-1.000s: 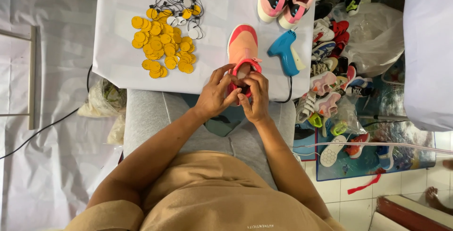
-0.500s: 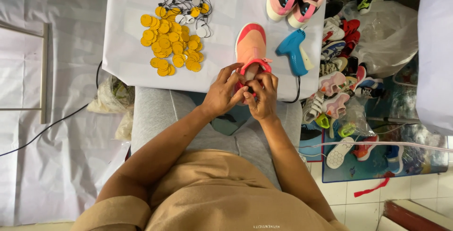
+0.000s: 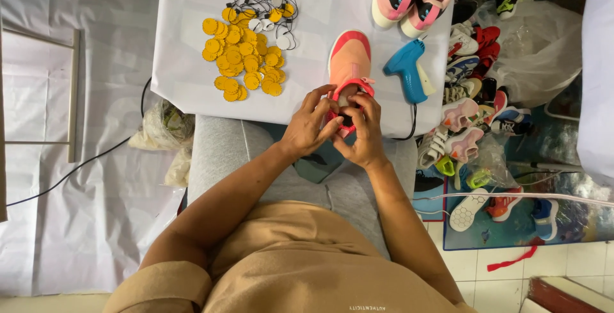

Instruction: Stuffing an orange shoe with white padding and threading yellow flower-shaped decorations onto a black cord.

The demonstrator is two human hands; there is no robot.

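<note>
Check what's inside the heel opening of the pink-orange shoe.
Fingers of the left hand and right hand cover the opening of the pink-orange shoe. Only a dark gap shows between them; what lies inside is hidden. The shoe rests on the white table.

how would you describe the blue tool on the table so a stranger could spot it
On the white table, look right of the pink-and-orange shoe that both hands hold. The blue glue gun lies there, pistol-shaped with a pale nozzle, the only blue thing on the tabletop.

Shoe workshop: piled shoes [image 3: 473,115], tag gun [image 3: 406,70].
</note>
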